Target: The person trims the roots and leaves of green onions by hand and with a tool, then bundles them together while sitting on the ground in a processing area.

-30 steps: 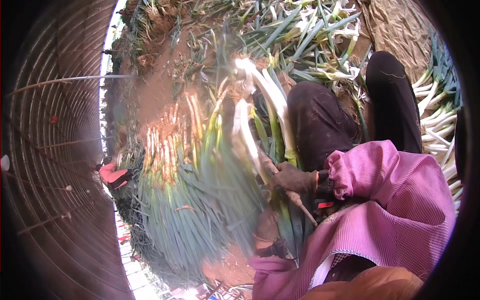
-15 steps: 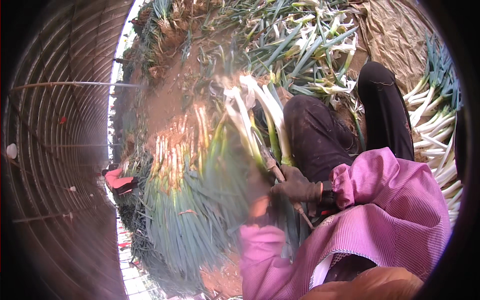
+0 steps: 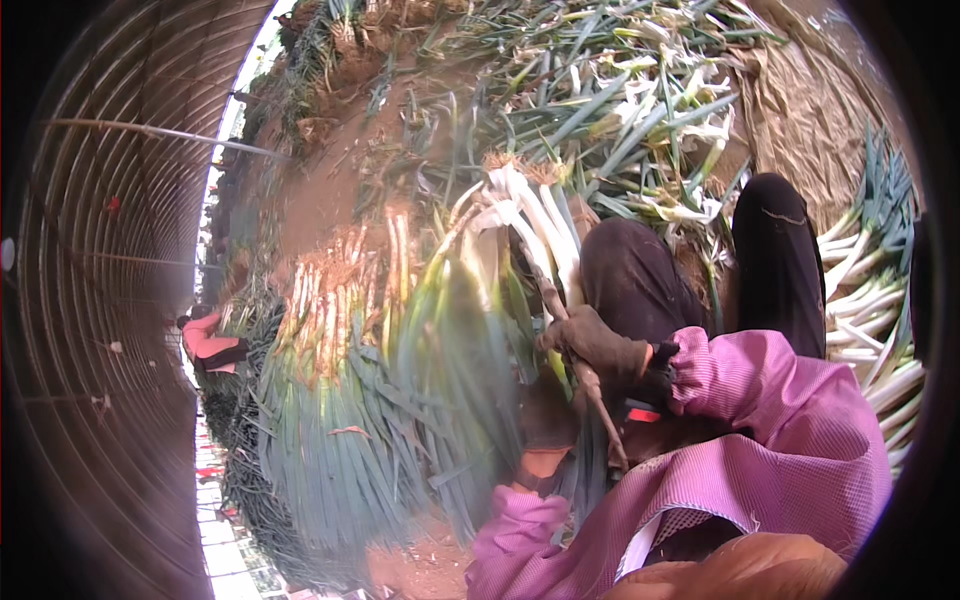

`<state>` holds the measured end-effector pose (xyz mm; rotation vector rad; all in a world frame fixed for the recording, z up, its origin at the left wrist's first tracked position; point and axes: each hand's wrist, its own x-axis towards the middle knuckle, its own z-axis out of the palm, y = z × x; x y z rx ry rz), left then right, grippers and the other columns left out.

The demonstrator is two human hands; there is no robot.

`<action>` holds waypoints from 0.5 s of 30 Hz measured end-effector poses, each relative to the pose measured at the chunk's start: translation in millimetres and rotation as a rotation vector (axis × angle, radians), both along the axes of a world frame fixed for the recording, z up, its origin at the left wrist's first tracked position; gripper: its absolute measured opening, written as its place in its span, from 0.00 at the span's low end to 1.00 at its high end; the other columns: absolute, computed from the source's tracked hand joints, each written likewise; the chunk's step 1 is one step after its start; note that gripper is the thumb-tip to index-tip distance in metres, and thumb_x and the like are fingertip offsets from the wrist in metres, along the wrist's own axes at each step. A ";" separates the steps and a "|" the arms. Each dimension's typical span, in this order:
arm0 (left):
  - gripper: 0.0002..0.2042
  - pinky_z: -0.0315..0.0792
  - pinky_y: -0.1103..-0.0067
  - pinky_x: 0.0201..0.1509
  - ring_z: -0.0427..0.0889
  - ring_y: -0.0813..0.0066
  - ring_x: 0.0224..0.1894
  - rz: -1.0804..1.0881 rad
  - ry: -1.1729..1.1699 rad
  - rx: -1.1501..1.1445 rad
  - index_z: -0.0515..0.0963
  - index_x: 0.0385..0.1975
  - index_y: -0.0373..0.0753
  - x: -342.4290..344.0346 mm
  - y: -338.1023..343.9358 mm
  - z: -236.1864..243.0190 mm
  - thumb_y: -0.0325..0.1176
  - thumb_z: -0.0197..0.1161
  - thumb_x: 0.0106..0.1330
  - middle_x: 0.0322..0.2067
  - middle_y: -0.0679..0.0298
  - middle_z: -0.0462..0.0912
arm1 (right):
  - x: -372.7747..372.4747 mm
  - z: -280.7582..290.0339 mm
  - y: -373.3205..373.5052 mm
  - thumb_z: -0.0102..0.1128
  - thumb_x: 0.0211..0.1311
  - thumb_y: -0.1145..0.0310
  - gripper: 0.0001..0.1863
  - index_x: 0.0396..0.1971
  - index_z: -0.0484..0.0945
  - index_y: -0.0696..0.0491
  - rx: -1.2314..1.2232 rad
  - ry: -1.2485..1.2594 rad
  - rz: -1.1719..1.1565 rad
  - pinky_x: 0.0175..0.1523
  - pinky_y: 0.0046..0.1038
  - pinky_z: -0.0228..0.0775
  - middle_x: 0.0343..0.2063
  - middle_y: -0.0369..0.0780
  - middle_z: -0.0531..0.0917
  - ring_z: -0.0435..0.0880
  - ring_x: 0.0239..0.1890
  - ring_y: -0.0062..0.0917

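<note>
My right hand [image 3: 602, 350], in a dark glove, is closed around a slim brownish rod [image 3: 597, 400] that slants from the stalks down toward my lap. Just below and to its left, my left hand [image 3: 548, 412], also gloved, is closed around the green part of several long green onions [image 3: 540, 225]. Their white stalks point away from me, with roots at the far end. Loosened green leaves [image 3: 460, 330] hang to the left, blurred by motion. Part of the left hand's grip is hidden by leaves and shadow.
Unpeeled green onions [image 3: 330, 310] lie in a row at left. Leaf scraps [image 3: 640, 100] cover the ground ahead. White-stalked green onions [image 3: 865, 290] lie at far right beside a brown sheet [image 3: 810, 110]. Another person [image 3: 210, 340] is bent over at far left, near the ribbed tunnel wall [image 3: 110, 250].
My left hand has shifted slightly right and down, under my right hand. An outer leaf layer has bent to the left off the held stalks. The whole view has tilted a little.
</note>
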<state>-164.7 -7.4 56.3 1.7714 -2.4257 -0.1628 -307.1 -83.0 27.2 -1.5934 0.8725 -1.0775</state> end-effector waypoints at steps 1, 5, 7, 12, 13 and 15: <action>0.30 0.71 0.63 0.31 0.77 0.50 0.28 -0.027 -0.003 -0.057 0.66 0.48 0.29 6.7 2.5 -7.8 0.46 0.62 0.52 0.25 0.46 0.76 | 1.3 -4.8 -15.2 0.53 0.52 0.67 0.10 0.25 0.75 0.60 -0.358 0.236 -0.025 0.25 0.22 0.67 0.17 0.40 0.76 0.75 0.19 0.23; 0.27 0.70 0.65 0.26 0.77 0.53 0.25 0.017 -0.034 -0.130 0.67 0.46 0.27 0.9 1.0 -4.2 0.46 0.58 0.55 0.22 0.49 0.75 | 7.0 38.0 -58.2 0.51 0.54 0.68 0.09 0.25 0.75 0.59 0.125 -0.336 0.149 0.14 0.21 0.61 0.16 0.39 0.76 0.72 0.10 0.22; 0.28 0.70 0.65 0.28 0.76 0.55 0.27 0.010 -0.150 -0.166 0.66 0.47 0.25 1.4 -0.1 -0.8 0.45 0.57 0.55 0.24 0.51 0.75 | 7.3 61.1 -88.3 0.53 0.53 0.70 0.08 0.26 0.74 0.60 0.873 -0.562 -0.204 0.10 0.20 0.56 0.14 0.36 0.73 0.67 0.06 0.19; 0.27 0.69 0.64 0.34 0.74 0.51 0.34 -0.043 -0.053 0.059 0.66 0.48 0.25 3.5 10.8 -12.2 0.39 0.57 0.51 0.30 0.49 0.74 | -16.0 37.9 -133.7 0.59 0.50 0.70 0.12 0.28 0.76 0.66 0.617 -0.862 -0.415 0.27 0.23 0.71 0.22 0.40 0.79 0.80 0.24 0.23; 0.26 0.69 0.65 0.36 0.73 0.50 0.36 -0.024 -0.036 0.094 0.67 0.48 0.26 10.0 9.4 -14.9 0.36 0.57 0.50 0.32 0.49 0.74 | -1.4 39.4 -126.1 0.59 0.50 0.70 0.12 0.30 0.76 0.65 0.652 -0.654 -0.364 0.28 0.25 0.72 0.22 0.40 0.79 0.80 0.25 0.24; 0.26 0.69 0.65 0.38 0.73 0.51 0.35 -0.026 -0.088 0.081 0.67 0.48 0.26 1.7 5.0 -16.1 0.35 0.57 0.50 0.32 0.49 0.74 | 18.6 -24.1 -108.0 0.58 0.49 0.70 0.07 0.22 0.76 0.59 0.298 -0.161 -0.407 0.21 0.21 0.62 0.14 0.34 0.74 0.71 0.16 0.18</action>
